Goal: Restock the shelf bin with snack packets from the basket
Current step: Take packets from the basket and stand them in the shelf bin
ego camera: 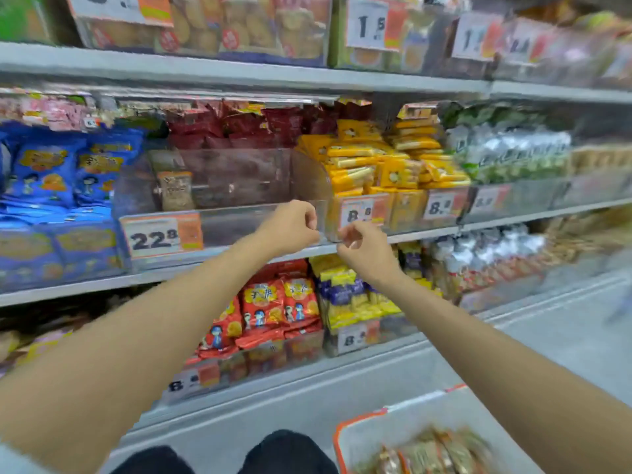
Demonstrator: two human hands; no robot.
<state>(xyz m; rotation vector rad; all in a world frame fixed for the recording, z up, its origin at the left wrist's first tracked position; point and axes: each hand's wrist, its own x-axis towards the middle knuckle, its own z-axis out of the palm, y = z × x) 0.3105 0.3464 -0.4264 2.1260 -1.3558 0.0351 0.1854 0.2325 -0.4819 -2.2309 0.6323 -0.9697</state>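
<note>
Steadying, apparently, the shelf bin [239, 224] at its four-o'clock corner: left hand [290, 229], right hand [364, 251], fingers curled, grip unclear; square it before loading snack packets [434, 453] from the five-o'clock basket [393, 429].

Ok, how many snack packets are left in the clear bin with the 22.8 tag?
1: a brown snack packet stands at the left of the clear bin; more may hide behind it.

The bin [239, 179] is clear, shiny plastic. The shelf [239, 70] looks like smooth grey metal. The price tag [160, 236] on the bin is matt paper. The packets [434, 453] in the basket [359, 436] have shiny, crinkly wrap. The basket looks like smooth plastic.
</note>
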